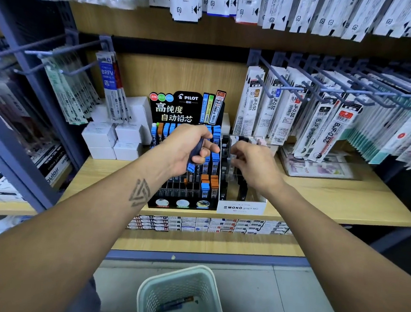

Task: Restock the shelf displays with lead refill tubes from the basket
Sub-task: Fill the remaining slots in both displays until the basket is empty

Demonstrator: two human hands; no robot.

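My left hand [188, 147] is closed around a dark lead refill tube with a blue cap [192, 163], held in front of the black Pilot display [186, 110] with its rows of blue- and orange-capped tubes. My right hand [253, 162] reaches into the clear and white Mono display [241, 207] beside it, fingertips pinching a small pale tube [233, 158] among dark tubes. On the floor below stands the pale green basket [160, 285], with a few tubes [175, 303] lying at its bottom.
Both displays stand on a wooden shelf [319, 201]. White boxes [114, 139] are stacked to the left. Refill packs [296, 113] hang on hooks above and to the right, and a flat clear case [321, 167] lies beneath them. Small boxes [206, 226] line the lower shelf.
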